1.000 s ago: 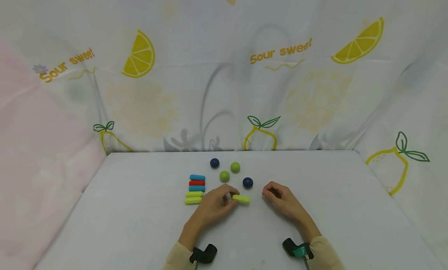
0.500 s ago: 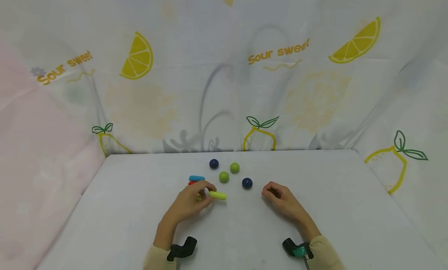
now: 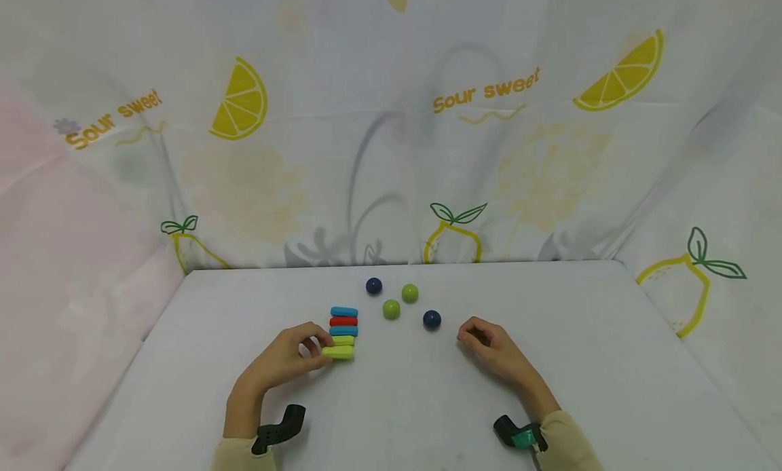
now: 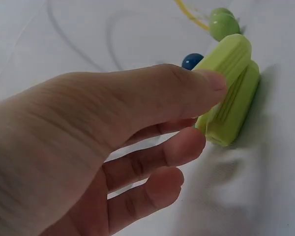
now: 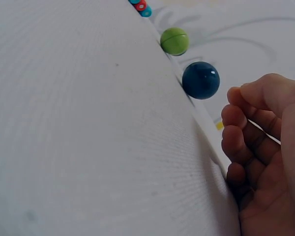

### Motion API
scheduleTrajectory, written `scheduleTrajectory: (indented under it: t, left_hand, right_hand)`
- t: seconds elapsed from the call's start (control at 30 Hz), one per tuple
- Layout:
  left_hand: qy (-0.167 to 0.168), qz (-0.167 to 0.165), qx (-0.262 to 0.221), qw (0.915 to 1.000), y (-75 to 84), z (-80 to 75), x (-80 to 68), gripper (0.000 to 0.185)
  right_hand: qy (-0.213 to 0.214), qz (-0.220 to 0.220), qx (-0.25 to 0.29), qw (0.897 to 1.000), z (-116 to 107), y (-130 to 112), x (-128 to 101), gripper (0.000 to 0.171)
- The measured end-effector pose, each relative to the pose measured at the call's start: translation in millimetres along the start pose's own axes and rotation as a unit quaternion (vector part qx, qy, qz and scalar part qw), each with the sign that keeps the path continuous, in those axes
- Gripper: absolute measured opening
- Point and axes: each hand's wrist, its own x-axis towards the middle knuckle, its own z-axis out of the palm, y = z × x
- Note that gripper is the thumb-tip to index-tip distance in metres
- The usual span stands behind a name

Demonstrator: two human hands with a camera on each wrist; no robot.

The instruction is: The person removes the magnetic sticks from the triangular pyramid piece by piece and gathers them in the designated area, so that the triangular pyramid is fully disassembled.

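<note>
My left hand [image 3: 319, 352] pinches a lime-green bar [image 3: 339, 352] between thumb and fingers at the near end of a row of bars. In the left wrist view the thumb [image 4: 206, 81] lies on that bar [image 4: 232, 59], which is pressed against a second lime-green bar [image 4: 236, 115]. Behind them in the row lie a blue bar [image 3: 343, 330], a red bar [image 3: 343, 321] and another blue bar [image 3: 344, 311]. My right hand [image 3: 475, 335] rests on the table with its fingers [image 5: 243, 118] loosely curled, holding nothing, just right of a dark blue ball [image 3: 432, 319].
Two green balls [image 3: 391, 309] [image 3: 410, 293] and a second dark blue ball [image 3: 374, 286] sit behind the row on the white table [image 3: 580, 362]. A lemon-print cloth [image 3: 391, 152] hangs along the back and sides. The nearest dark blue ball [image 5: 200, 80] lies close to my right fingertips.
My left hand carried the lime-green bar from the table's middle leftward to the near end of the row. The right hand stayed put.
</note>
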Motion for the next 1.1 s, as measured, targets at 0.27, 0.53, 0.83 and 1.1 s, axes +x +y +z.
scheduleTrajectory:
  t: [0.27,0.53,0.83,1.1]
  left_hand:
    - [-0.010,0.010,-0.017,0.9998,-6.4,2.0,-4.0,0.022]
    - [-0.013,-0.015,-0.019,0.9996,-6.1,5.1,-5.1,0.024]
    - [-0.028,-0.047,-0.023,0.9982,-4.7,4.6,-8.4,0.025]
    - [-0.032,-0.060,-0.011,0.9976,-6.9,8.5,-1.6,0.030]
  right_hand:
    - [-0.002,-0.005,0.006,1.000,1.9,-2.5,-0.4,0.008]
    - [-0.006,-0.003,0.003,1.000,3.5,-2.1,2.2,0.009]
    - [-0.012,-0.010,0.006,1.000,3.4,-1.0,1.0,0.009]
    - [-0.002,0.002,0.004,1.000,1.5,-0.9,0.2,0.008]
